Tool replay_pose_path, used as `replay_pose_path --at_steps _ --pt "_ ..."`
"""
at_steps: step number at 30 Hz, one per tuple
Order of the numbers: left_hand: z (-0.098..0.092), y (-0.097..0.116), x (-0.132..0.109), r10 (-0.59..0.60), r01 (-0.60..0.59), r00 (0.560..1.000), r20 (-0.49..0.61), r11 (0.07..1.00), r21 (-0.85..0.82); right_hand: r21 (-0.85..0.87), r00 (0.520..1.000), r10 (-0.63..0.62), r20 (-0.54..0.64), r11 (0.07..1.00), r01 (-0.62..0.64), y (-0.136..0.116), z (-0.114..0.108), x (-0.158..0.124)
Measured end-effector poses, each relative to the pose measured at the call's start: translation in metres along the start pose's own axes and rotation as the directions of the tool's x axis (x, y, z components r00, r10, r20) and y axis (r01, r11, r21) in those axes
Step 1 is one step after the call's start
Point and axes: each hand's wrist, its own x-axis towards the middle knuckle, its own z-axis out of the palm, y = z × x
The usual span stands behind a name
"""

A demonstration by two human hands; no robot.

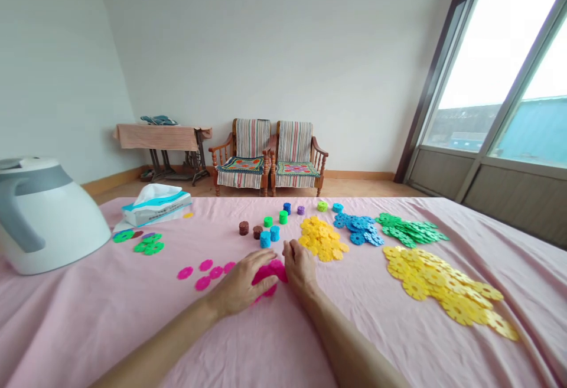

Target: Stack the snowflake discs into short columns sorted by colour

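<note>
Before a plain white wall [266,39], a table spread with creased pale-pink cloth [354,305] fills the head camera's foreground. A left hand [243,281], thumb and fingers parted, arches over a heap of magenta, flower-shaped plastic discs [278,268]; a right hand [300,263] curls at the heap's right edge, its grip impossible to tell. Low palms and light fingertips would likely keep the thin pieces from skidding.

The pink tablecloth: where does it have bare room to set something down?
Bare tablecloth shows between the white kettle and left forearm, and between the right forearm and large yellow pile. It is crowded around the left hand and right hand: magenta discs, small stacks, the smaller yellow pile.
</note>
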Motion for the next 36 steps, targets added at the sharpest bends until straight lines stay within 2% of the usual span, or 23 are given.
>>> replay_pose_path --at_steps 4,6,9,11,13,15,20,26,31,36 --pt "-0.030 -0.040 -0.030 -0.186 0.194 0.981 -0.061 0.958 0.211 0.062 1.000 -0.005 0.031 0.998 0.003 -0.001 -0.001 0.001" --pt "-0.041 -0.066 -0.054 -0.328 0.347 0.938 -0.113 0.871 0.349 0.067 0.999 -0.001 0.039 0.998 -0.002 -0.001 0.000 0.001" --pt "-0.047 -0.097 -0.092 -0.481 0.502 0.859 -0.174 0.726 0.470 0.075 0.999 -0.009 0.052 0.997 0.006 -0.001 0.001 0.001" --pt "-0.043 -0.104 -0.110 -0.491 0.509 0.852 -0.182 0.695 0.507 0.083 0.998 -0.021 0.059 0.996 0.016 0.000 0.002 0.001" --pt "-0.035 -0.099 -0.117 -0.443 0.469 0.877 -0.186 0.707 0.530 0.086 0.998 -0.026 0.062 0.996 0.020 0.000 0.002 0.000" --pt "-0.027 -0.088 -0.114 -0.391 0.415 0.906 -0.165 0.738 0.532 0.088 0.998 -0.029 0.063 0.996 0.024 -0.001 0.001 -0.001" --pt "-0.008 -0.061 -0.082 -0.293 0.302 0.951 -0.098 0.812 0.500 0.091 0.998 -0.033 0.057 0.995 0.028 -0.001 -0.001 -0.002" --pt "0.012 -0.041 -0.051 -0.205 0.201 0.978 -0.035 0.888 0.414 0.114 0.998 -0.029 0.060 0.993 0.022 0.000 0.000 -0.001" --pt "0.029 -0.015 -0.033 -0.178 0.164 0.984 0.011 0.927 0.338 0.165 0.999 -0.038 0.038 0.986 0.031 -0.001 0.001 -0.001" --pt "0.041 0.006 -0.015 -0.104 0.096 0.994 0.032 0.976 0.194 0.247 0.999 0.047 -0.024 0.968 -0.040 0.002 -0.001 0.001"
